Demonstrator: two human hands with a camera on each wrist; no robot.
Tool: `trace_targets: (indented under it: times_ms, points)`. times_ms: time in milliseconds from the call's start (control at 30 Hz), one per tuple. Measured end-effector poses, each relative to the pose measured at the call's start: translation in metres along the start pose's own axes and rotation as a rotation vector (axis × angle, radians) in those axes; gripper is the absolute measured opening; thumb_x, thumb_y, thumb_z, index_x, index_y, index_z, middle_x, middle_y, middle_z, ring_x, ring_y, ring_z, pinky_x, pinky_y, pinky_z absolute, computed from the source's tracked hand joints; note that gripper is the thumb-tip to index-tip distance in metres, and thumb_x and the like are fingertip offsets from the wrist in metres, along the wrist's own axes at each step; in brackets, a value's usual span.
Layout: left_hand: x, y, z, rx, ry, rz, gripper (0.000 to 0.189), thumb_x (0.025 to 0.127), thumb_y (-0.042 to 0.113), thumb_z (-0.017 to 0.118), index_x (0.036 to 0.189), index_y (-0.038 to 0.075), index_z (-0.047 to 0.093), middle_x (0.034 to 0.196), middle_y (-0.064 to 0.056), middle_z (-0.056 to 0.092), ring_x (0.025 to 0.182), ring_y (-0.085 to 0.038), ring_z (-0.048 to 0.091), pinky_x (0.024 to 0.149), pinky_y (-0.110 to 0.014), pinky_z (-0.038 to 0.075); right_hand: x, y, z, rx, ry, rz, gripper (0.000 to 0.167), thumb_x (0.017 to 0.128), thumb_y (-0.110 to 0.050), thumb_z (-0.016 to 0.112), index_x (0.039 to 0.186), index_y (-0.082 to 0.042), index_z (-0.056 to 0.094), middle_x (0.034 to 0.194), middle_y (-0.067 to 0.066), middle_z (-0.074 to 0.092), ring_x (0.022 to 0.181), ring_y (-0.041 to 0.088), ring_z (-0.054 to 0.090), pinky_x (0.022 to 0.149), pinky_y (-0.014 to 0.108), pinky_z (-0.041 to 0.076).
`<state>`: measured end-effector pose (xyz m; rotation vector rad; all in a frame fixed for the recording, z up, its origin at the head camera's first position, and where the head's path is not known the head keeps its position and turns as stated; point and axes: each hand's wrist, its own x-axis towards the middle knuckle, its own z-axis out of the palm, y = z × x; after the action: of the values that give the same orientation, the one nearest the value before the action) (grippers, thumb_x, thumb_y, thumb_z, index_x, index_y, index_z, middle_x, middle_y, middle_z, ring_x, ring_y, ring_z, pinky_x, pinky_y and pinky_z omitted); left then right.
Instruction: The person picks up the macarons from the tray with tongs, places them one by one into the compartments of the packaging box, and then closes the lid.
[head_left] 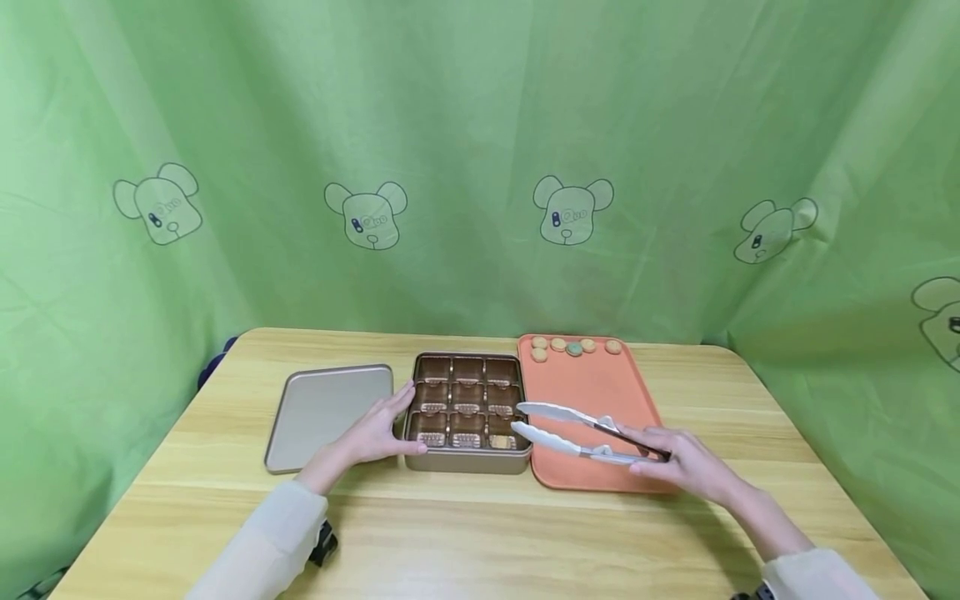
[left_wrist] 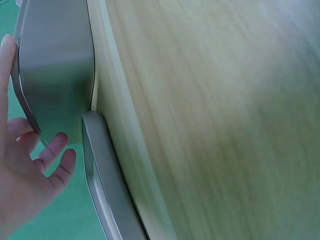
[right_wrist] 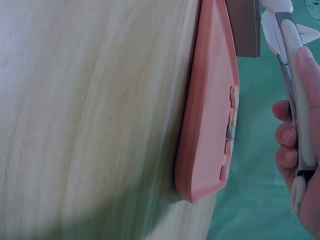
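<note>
My left hand point(head_left: 377, 431) rests at the front left corner of a square metal tin point(head_left: 468, 463), thumb along the front rim and fingers at the left rim. Inside it sits a brown plastic insert point(head_left: 467, 397) with several compartments. A pale yellow macaron point(head_left: 501, 442) lies in the front right one. My right hand point(head_left: 686, 461) holds a pair of tongs point(head_left: 557, 411) by the dark handles. Their white scalloped tips are spread apart with nothing between them, overlapping the tin's right edge in the head view. The right wrist view shows fingers curled round the tongs' handle point(right_wrist: 300, 100).
An orange tray point(head_left: 592, 392) lies right of the tin, under the tongs. Along its far edge are several pale macarons point(head_left: 539, 355) and one green macaron point(head_left: 573, 349). The tin's flat lid point(head_left: 330, 417) lies to the left. Green curtains point(head_left: 480, 283) hang behind the wooden table point(head_left: 442, 542).
</note>
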<state>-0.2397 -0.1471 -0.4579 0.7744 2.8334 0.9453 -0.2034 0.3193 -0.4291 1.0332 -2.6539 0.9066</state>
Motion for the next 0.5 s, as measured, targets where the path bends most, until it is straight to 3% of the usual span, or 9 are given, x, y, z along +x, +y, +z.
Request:
trace_targets:
  times_ms: [200, 367, 500]
  points:
    - [0.001, -0.002, 0.001, -0.014, 0.004, -0.002, 0.102, 0.071, 0.049, 0.071, 0.141, -0.006, 0.021, 0.15, -0.019, 0.013, 0.134, -0.04, 0.021, 0.109, -0.056, 0.013, 0.005, 0.003, 0.004, -0.045, 0.061, 0.085, 0.052, 0.077, -0.016, 0.072, 0.126, -0.006, 0.055, 0.065, -0.014, 0.04, 0.058, -0.001, 0.034, 0.046, 0.017, 0.034]
    - [0.001, -0.002, 0.001, -0.01, 0.007, 0.005, 0.102, 0.071, 0.048, 0.071, 0.14, -0.007, 0.021, 0.15, -0.02, 0.014, 0.134, -0.039, 0.021, 0.109, -0.056, 0.013, 0.013, 0.006, 0.009, -0.151, 0.137, 0.183, 0.051, 0.078, -0.019, 0.072, 0.123, -0.001, 0.057, 0.066, -0.008, 0.045, 0.059, 0.003, 0.037, 0.049, 0.019, 0.034]
    - [0.0, -0.002, 0.001, -0.014, -0.001, 0.004, 0.101, 0.072, 0.048, 0.071, 0.14, -0.007, 0.021, 0.15, -0.019, 0.013, 0.134, -0.039, 0.021, 0.11, -0.055, 0.012, 0.021, 0.007, 0.012, -0.249, 0.143, 0.262, 0.05, 0.08, -0.024, 0.07, 0.123, -0.003, 0.057, 0.063, -0.006, 0.041, 0.057, 0.008, 0.036, 0.051, 0.022, 0.031]
